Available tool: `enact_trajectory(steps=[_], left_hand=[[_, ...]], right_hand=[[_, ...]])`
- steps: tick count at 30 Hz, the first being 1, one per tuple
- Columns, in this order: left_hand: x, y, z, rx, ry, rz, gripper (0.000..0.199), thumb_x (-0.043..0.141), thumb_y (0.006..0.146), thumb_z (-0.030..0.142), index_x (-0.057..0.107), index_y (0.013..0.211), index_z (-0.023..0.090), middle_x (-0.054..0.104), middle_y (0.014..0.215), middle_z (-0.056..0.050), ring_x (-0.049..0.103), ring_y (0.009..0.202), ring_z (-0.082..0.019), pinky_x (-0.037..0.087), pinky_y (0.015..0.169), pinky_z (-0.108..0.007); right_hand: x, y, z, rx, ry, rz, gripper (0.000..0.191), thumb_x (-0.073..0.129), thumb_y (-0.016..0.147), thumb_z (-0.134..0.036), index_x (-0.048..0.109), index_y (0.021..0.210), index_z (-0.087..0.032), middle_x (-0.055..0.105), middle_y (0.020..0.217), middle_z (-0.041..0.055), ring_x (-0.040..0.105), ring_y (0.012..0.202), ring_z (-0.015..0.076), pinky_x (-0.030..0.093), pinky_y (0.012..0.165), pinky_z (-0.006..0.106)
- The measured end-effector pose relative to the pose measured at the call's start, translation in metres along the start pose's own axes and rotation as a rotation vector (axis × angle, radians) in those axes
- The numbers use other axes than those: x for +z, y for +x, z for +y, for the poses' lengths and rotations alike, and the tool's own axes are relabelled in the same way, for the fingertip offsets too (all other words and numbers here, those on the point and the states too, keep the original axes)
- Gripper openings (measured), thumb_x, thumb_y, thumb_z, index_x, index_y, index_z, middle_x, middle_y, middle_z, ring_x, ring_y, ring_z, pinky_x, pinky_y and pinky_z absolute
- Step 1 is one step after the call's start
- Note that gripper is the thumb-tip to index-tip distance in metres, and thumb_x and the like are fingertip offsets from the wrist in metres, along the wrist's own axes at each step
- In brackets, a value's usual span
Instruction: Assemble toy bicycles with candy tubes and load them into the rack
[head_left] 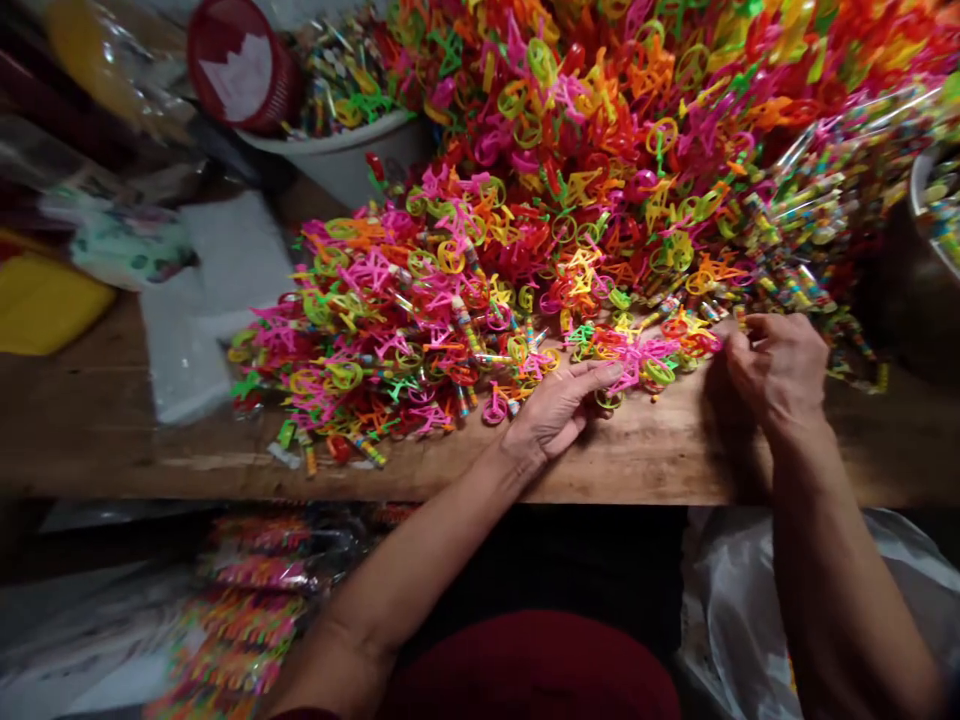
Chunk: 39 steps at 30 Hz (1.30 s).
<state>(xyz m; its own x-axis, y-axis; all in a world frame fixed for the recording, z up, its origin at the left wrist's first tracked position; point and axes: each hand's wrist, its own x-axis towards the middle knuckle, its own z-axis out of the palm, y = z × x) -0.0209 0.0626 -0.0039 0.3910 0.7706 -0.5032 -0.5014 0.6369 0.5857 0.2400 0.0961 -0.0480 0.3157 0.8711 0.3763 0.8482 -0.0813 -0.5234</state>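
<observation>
My left hand point(551, 410) is closed at the front edge of the heap, thumb and fingers pinching a pink plastic toy bicycle point(636, 360) with green wheels. Just right of it, my right hand point(780, 365) hovers over the wood with its fingers curled together. Whatever those fingers pinch is too small and hidden to make out. Small plastic pieces in pink, orange, yellow, green and red form a big heap point(525, 210) behind both hands. Thin patterned tubes point(466, 325) are mixed in among them.
The wooden table point(600, 470) ends close in front of me. At the back left, a red basket point(240, 65) rests on a white tub point(337, 150) of tubes. Clear bags point(180, 350) lie left, a metal bowl point(919, 200) stands right, and filled packs point(240, 610) sit below.
</observation>
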Motion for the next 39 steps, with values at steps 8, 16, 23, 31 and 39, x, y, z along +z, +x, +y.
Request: enact_trajectory(steps=[8,16,23,31,39], left_hand=[[-0.005,-0.015,-0.014,-0.009,-0.143,-0.052,0.009,0.068,0.088,0.007,0.070,0.080,0.008,0.070,0.075,-0.003,0.068,0.067,-0.012,0.064,0.083,-0.036],[-0.010,-0.027,-0.016,0.011,-0.032,-0.077,0.005,0.071,0.087,0.011,0.075,0.090,0.010,0.076,0.087,-0.007,0.069,0.072,-0.011,0.058,0.087,-0.031],[-0.011,-0.025,-0.024,0.040,-0.005,-0.087,0.014,0.081,0.079,0.018,0.076,0.090,0.010,0.075,0.082,-0.005,0.067,0.069,-0.011,0.057,0.073,-0.026],[-0.017,-0.021,-0.030,0.045,-0.005,-0.011,0.029,0.089,0.071,0.025,0.076,0.091,0.009,0.073,0.084,-0.003,0.065,0.071,-0.009,0.054,0.070,-0.022],[-0.020,-0.014,-0.032,0.064,0.025,-0.009,0.031,0.091,0.069,0.028,0.073,0.084,0.008,0.070,0.075,-0.002,0.064,0.067,-0.008,0.052,0.065,-0.020]], right_hand=[[-0.032,-0.099,-0.092,0.186,0.965,-0.076,0.021,0.081,0.083,-0.036,0.067,0.092,-0.023,0.070,0.079,-0.0012,0.070,0.063,0.0166,0.060,0.061,0.032],[-0.018,-0.111,-0.097,0.039,0.880,-0.146,0.016,0.074,0.090,-0.028,0.077,0.104,-0.022,0.076,0.090,0.0018,0.068,0.067,0.0119,0.057,0.061,0.027],[-0.019,-0.117,-0.095,0.044,0.832,-0.155,0.016,0.070,0.094,-0.033,0.076,0.104,-0.021,0.073,0.083,0.0008,0.065,0.064,0.0114,0.054,0.059,0.026],[-0.016,-0.117,-0.088,-0.038,0.701,-0.194,0.018,0.064,0.097,-0.033,0.075,0.107,-0.023,0.076,0.089,0.0018,0.068,0.070,0.0135,0.055,0.066,0.028],[-0.015,-0.115,-0.082,-0.251,0.548,-0.169,0.020,0.062,0.097,-0.020,0.073,0.114,-0.025,0.078,0.102,0.0042,0.074,0.088,0.0175,0.059,0.081,0.032]])
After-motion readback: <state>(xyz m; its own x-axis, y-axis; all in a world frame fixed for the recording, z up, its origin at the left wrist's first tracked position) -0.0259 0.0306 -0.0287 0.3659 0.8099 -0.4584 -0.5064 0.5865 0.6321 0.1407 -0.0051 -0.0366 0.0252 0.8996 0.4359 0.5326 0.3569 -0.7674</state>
